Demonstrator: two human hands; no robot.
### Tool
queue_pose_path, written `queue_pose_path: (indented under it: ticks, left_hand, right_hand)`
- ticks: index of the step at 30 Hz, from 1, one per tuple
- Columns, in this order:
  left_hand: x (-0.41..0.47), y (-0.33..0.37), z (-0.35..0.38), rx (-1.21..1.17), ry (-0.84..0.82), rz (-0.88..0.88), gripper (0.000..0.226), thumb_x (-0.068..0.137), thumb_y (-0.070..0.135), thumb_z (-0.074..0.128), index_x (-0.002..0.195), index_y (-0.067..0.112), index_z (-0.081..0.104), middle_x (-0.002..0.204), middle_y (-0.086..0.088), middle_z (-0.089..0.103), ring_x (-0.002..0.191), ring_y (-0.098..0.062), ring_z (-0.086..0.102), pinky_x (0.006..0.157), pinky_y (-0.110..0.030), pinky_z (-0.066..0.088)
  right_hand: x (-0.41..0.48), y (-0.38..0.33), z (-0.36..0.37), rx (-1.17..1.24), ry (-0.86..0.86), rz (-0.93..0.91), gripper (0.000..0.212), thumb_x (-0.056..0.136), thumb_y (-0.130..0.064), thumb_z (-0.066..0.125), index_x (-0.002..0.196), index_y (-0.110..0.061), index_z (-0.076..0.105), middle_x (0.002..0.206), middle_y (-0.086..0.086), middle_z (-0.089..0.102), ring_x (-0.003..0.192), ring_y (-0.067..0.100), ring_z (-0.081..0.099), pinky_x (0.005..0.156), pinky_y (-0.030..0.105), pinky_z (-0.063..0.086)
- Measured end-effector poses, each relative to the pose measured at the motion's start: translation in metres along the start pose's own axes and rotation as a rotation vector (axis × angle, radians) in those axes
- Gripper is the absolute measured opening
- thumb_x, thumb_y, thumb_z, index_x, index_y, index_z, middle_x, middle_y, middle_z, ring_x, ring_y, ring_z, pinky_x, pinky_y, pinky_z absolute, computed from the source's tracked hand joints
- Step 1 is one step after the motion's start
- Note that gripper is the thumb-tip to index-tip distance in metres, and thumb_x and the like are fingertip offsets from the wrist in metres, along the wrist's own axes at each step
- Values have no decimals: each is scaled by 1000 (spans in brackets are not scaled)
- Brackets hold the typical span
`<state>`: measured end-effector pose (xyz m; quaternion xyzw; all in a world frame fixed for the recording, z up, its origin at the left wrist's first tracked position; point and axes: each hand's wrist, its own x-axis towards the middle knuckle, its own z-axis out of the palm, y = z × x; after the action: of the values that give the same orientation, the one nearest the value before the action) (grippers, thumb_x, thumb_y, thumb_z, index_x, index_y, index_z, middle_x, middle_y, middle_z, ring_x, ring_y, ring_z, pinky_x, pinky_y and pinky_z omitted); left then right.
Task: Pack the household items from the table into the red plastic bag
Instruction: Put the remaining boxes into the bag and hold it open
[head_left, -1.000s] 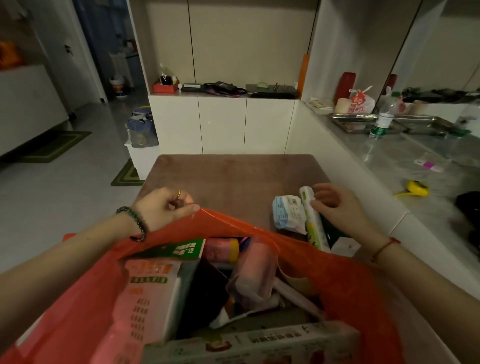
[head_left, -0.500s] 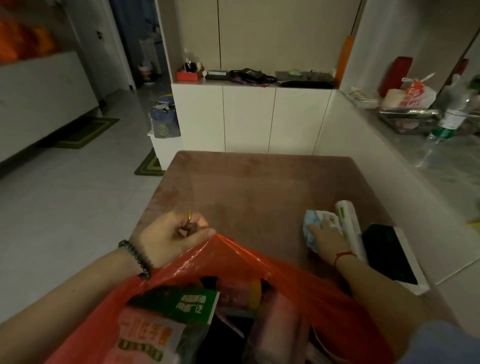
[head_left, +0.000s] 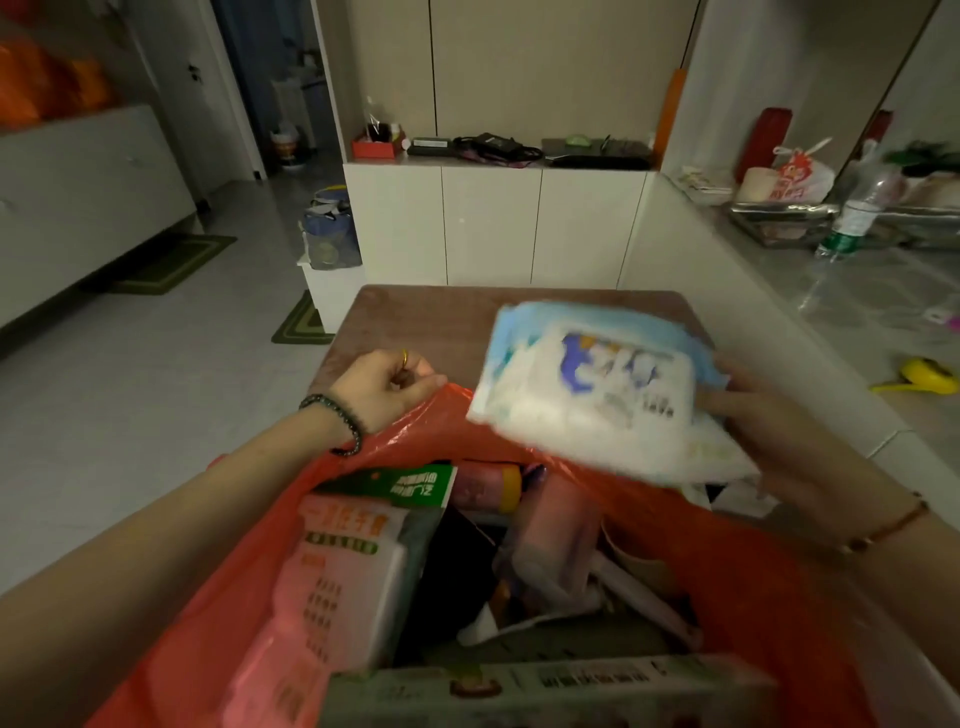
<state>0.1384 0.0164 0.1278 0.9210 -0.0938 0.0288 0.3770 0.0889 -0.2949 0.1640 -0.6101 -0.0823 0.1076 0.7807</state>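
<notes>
Left hand (head_left: 382, 387): fingers curled tight, pinching the far-left rim of the red plastic bag (head_left: 208, 597), lifting it. Ring on one finger, bead bracelet at the wrist. The bag's mouth gapes toward the camera, and its far rim lies over the near edge of the brown table (head_left: 431, 322). Inside the bag at left is a green-and-white packet (head_left: 353, 561) standing on end, a pink wrapped item (head_left: 550, 530) is mid-bag, and a long printed box (head_left: 571, 686) lies across the near side. The blue-and-white wipes pack (head_left: 587, 395) (blurred, print unreadable) is in the air, tilted, above the bag's far-right rim and not touching the table. Right hand (head_left: 779, 431): fingers wrapped on the pack's right end, gripping it; thumb hidden. Yellow object (head_left: 930, 376) on the surface far right.
</notes>
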Motion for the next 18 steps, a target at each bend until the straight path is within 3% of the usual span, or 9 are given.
queue_pose_path:
  ticks: [2, 4, 7, 9, 12, 16, 18]
  left_hand:
    - [-4, 7, 0, -23, 15, 20, 24, 86, 24, 58, 63, 25, 53, 68, -3, 55, 66, -14, 48, 66, -27, 42]
    - [-9, 13, -2, -39, 32, 38, 22, 86, 26, 59, 65, 20, 54, 67, -5, 53, 63, -14, 46, 63, -24, 40]
    - [-15, 16, -4, -34, 19, 60, 22, 86, 27, 59, 66, 19, 55, 65, -4, 52, 61, -14, 45, 64, -25, 40]
    - [-20, 16, -3, -24, 29, 69, 23, 85, 26, 60, 64, 25, 52, 62, 2, 50, 60, -11, 44, 61, -16, 39]
    - [-24, 17, -5, 8, 45, 78, 23, 85, 26, 61, 65, 31, 51, 60, 9, 48, 59, -7, 43, 56, -7, 37]
    - [-35, 15, -11, 59, 3, 80, 17, 80, 32, 65, 68, 32, 54, 67, 5, 54, 65, -13, 50, 69, -29, 47]
    - [-46, 10, -19, 199, -84, 39, 16, 75, 40, 68, 79, 33, 55, 79, 2, 60, 75, -17, 58, 75, -32, 50]
  right_hand:
    - [-21, 19, 30, -11, -109, 142, 31, 56, -9, 64, 84, -14, 75, 77, 3, 77, 67, 15, 73, 53, 23, 57]
    - [-34, 48, 58, -15, -101, 263, 25, 66, -4, 65, 89, -12, 72, 82, 5, 77, 73, 15, 73, 59, 23, 57]
    - [-31, 80, 81, 83, 98, 283, 25, 89, 0, 50, 109, -4, 64, 105, 15, 71, 89, 24, 68, 76, 32, 56]
    - [-26, 87, 85, 86, 252, 249, 28, 93, -4, 47, 119, -1, 57, 117, 19, 64, 101, 30, 63, 85, 38, 52]
    - [-25, 87, 83, -279, 280, 192, 29, 93, -13, 51, 118, -1, 58, 117, 18, 65, 107, 30, 62, 95, 45, 49]
    - [-44, 67, 60, -925, 58, -12, 25, 85, -20, 63, 109, -16, 66, 109, 2, 69, 96, 11, 63, 86, 31, 53]
    - [-58, 63, 42, -1345, 182, -151, 51, 81, -37, 65, 129, -27, 48, 131, 0, 54, 118, 14, 52, 97, 30, 44]
